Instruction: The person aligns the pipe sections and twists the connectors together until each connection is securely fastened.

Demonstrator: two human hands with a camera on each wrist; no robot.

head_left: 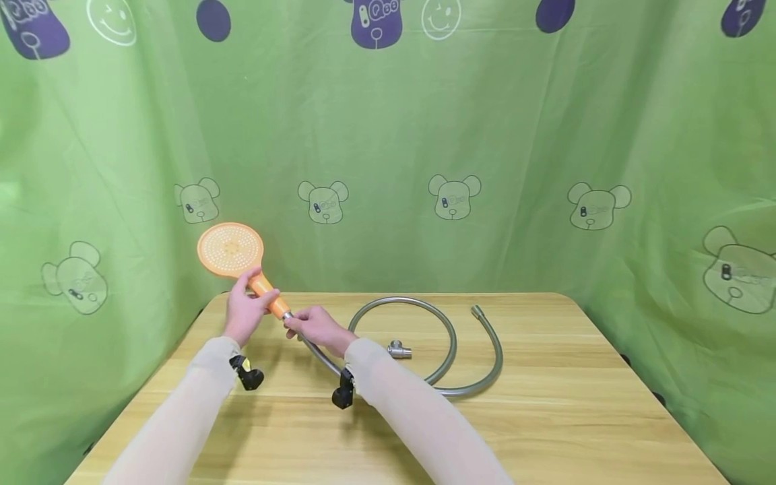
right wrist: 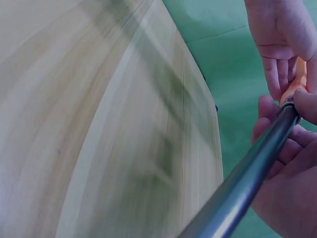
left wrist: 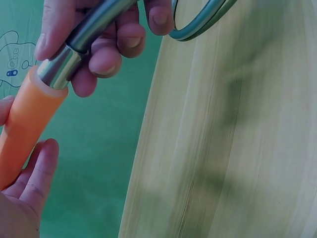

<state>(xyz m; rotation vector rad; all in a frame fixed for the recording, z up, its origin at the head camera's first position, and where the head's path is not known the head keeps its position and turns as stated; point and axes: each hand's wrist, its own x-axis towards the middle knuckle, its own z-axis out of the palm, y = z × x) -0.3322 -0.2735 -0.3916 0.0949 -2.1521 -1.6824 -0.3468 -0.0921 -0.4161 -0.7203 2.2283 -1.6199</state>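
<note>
Head view: left fingers [head_left: 247, 276] clamp the orange showerhead's [head_left: 230, 249] tapered handle [head_left: 262, 286]; beside them, right fingers [head_left: 294, 324] pinch the hose's [head_left: 320, 356] cylindrical metal end [left wrist: 62, 68].

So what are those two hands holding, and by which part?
The left hand holds the orange shower head by its handle; the right hand grips the grey hose by its metal end, next to that handle.

Lettering [head_left: 384, 9] resembling "Qoo" stands on the green curtain [head_left: 388, 114].

Long sleeves [head_left: 182, 417], pale; wrist cameras [head_left: 250, 378], black
</note>
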